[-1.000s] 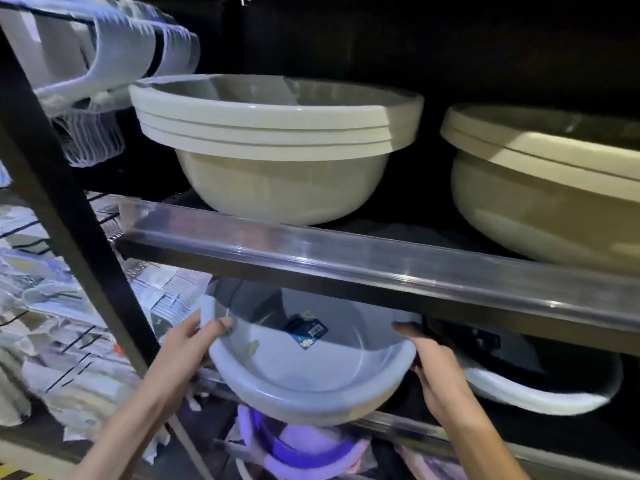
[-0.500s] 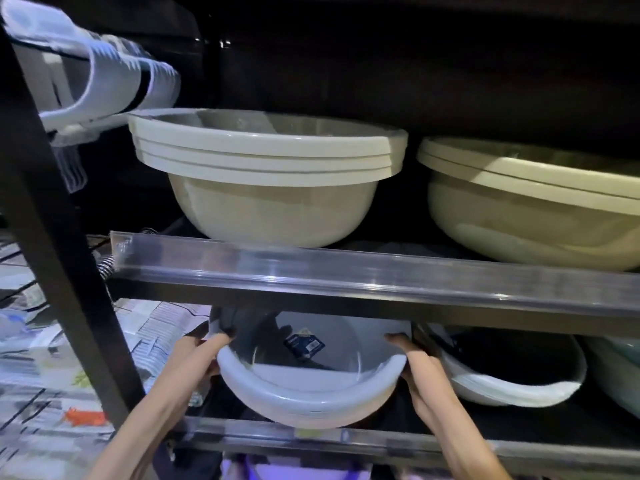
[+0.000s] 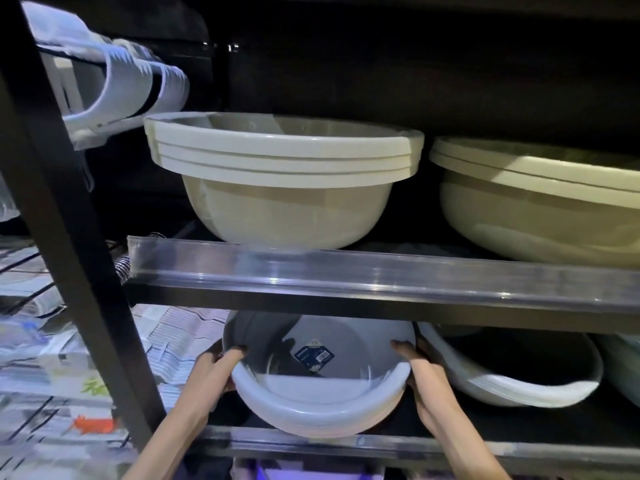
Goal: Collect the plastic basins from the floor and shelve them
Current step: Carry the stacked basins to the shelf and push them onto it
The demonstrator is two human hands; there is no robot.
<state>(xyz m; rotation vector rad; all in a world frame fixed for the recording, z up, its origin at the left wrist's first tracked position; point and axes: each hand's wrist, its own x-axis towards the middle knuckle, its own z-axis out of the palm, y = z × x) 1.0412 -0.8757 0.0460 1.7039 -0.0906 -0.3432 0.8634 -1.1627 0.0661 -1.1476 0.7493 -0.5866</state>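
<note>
A pale white-blue plastic basin (image 3: 311, 403) with a dark blue label inside sits tilted toward me on the lower shelf (image 3: 311, 445), under the clear-fronted upper shelf (image 3: 381, 275). My left hand (image 3: 218, 367) grips its left rim, thumb over the edge. Gripping the right rim is my right hand (image 3: 415, 365). The basin looks like a nested stack, with several thin rims showing at its front. Its back is hidden under the upper shelf.
Beige basins (image 3: 284, 181) are stacked on the upper shelf, with a larger beige basin (image 3: 540, 209) to their right. Another white basin stack (image 3: 519, 386) lies right of my hands. A black upright post (image 3: 79, 237) stands at left, with packaged goods (image 3: 52, 358) beyond.
Both hands have pushed the pale basin up and back into the lower shelf. The view has tilted upward, so the purple basin below has nearly left the frame.
</note>
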